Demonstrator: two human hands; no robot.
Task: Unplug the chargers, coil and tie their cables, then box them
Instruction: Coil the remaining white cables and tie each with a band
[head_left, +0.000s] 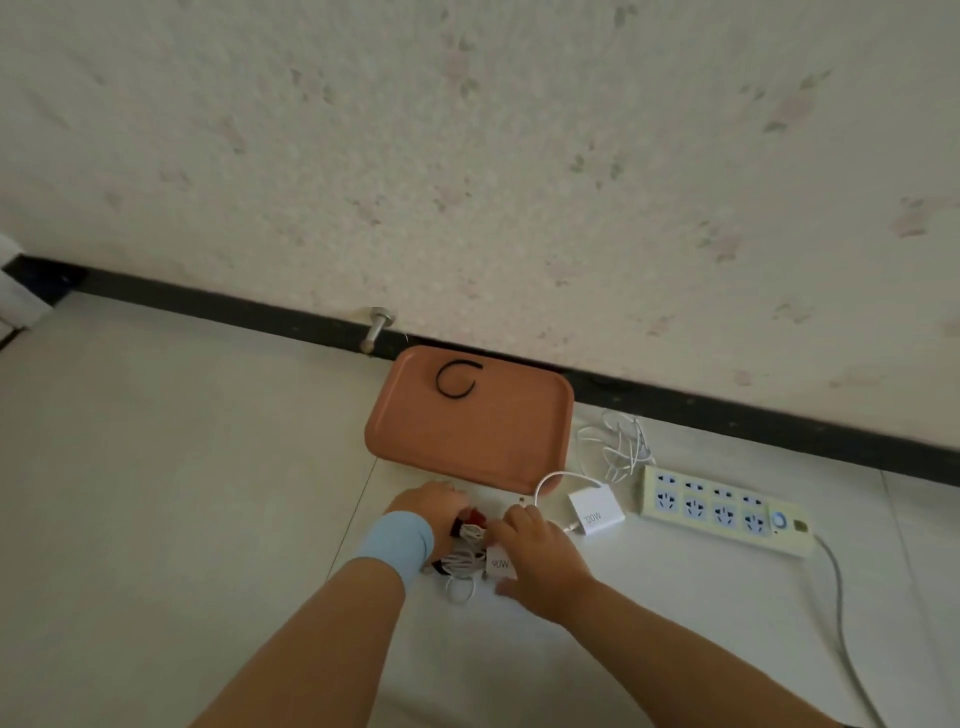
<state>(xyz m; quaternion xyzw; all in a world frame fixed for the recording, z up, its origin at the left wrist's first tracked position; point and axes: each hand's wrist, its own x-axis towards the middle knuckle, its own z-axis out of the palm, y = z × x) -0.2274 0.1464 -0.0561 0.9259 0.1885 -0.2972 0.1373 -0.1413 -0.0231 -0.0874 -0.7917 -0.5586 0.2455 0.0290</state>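
Where the fingers (511, 522) met: both sets were curled onto a coiled white cable (465, 553) on the floor (182, 467), with a red-and-black tie (470, 518) between them.
Left hand (428, 506): its fingers bent down over the coil's left side, tips hidden; a light blue wristband (397, 543) sat on the wrist.
Right hand (543, 558): its fingers pinched the coil's upper right, thumb spread low, palm over the 90W charger (500, 564).
120W charger (596, 512): it lay just right of that hand, its white lead (558, 475) arching over a corner of the tray (467, 436).
Tray: terracotta, it sat just beyond the hands against the baseboard (727, 421), a curled black tie (456, 380) in it.
Power strip (727, 512): it lay right of the 120W charger, near a loose white cable (618, 441) by the wall (519, 156).
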